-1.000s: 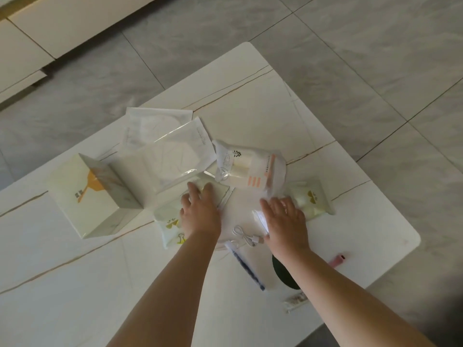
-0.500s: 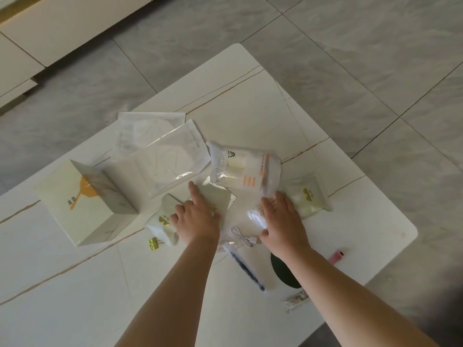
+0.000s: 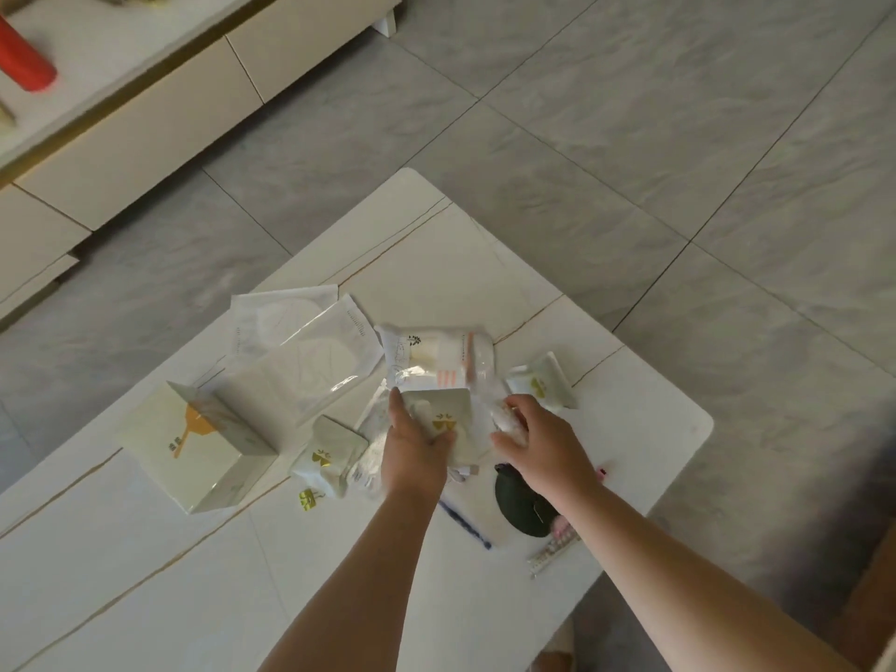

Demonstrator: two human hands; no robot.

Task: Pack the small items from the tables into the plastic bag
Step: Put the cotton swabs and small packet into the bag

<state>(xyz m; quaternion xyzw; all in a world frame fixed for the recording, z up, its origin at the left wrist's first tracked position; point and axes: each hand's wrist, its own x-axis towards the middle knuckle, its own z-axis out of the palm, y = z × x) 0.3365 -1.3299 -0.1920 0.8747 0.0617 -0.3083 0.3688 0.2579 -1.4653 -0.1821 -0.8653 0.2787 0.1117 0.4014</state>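
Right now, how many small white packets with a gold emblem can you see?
3: one held in the left hand, one beside the cream box, one at the table's right. Others may be hidden.

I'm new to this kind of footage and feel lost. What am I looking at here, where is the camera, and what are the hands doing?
There is no machine: a person wears a camera on the head, looking down at their own hands over a white table. The left hand holds a small white packet with a gold mark. The right hand pinches clear crinkled plastic, probably the bag's edge. On the table lie a white box, flat clear sleeves, another gold-marked packet, a yellow clip and a dark green pouch.
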